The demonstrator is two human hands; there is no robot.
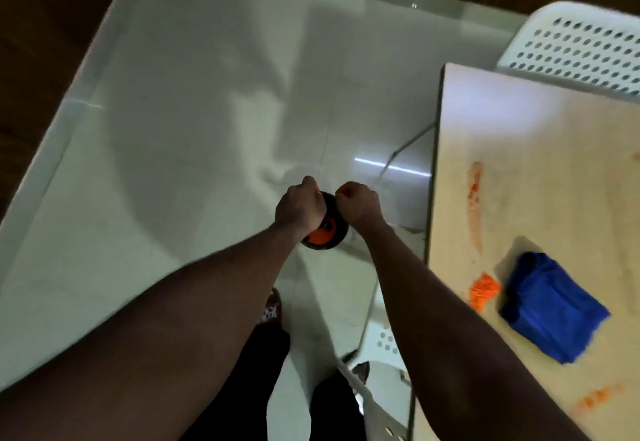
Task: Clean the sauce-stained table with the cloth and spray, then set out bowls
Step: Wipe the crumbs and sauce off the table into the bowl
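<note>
Both my hands are out over the floor, left of the table. My left hand and my right hand are curled at the far rim of a small round black container with orange contents, which is partly hidden under my left wrist. The pale table top carries a long reddish sauce streak, a bright orange blob and a fainter orange smear. A folded blue cloth lies on the table beside the blob. No spray bottle or bowls are in view.
A white perforated chair stands behind the table's far end. Part of another white perforated seat shows under the table edge near my legs. Glossy white floor tiles spread to the left, bordered by dark wood.
</note>
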